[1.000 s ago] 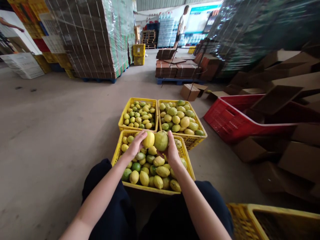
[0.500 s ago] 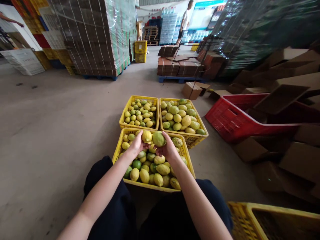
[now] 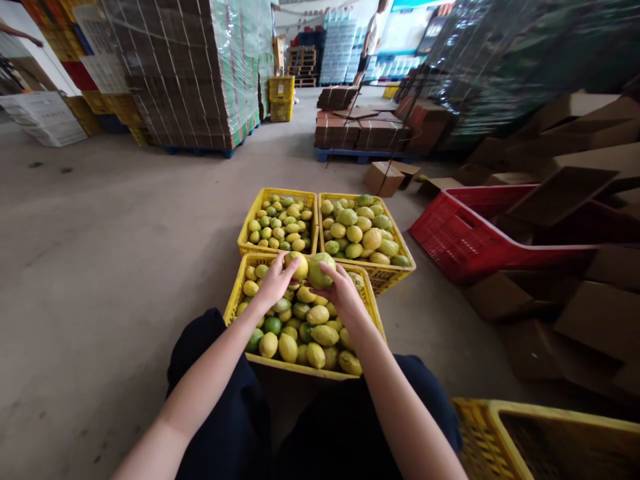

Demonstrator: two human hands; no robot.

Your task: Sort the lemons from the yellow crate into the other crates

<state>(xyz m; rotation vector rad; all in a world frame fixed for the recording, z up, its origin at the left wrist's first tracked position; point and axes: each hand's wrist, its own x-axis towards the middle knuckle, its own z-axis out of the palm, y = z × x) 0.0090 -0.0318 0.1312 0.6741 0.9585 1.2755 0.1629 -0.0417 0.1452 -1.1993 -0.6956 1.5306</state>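
Observation:
My left hand [image 3: 276, 283] is closed around a yellow lemon [image 3: 299, 267]. Beside it, my right hand [image 3: 343, 291] grips a larger green lemon [image 3: 321, 270]. Both fruits are side by side above the far part of the near yellow crate [image 3: 305, 369], which is filled with yellow and green lemons. Behind it stand two more yellow crates of fruit, a left one [image 3: 243, 230] with smaller lemons and a right one [image 3: 407, 268] with larger ones.
A red crate [image 3: 450, 240] and a heap of cardboard boxes [image 3: 595, 320] lie at the right. Another yellow crate [image 3: 493, 433] is at the lower right. Wrapped pallet stacks [image 3: 175, 73] and a standing person [image 3: 371, 40] are farther back.
My fingers have shifted over the tops of the two fruits, and both fruits have turned a little and moved slightly up and right. The view has shifted slightly.

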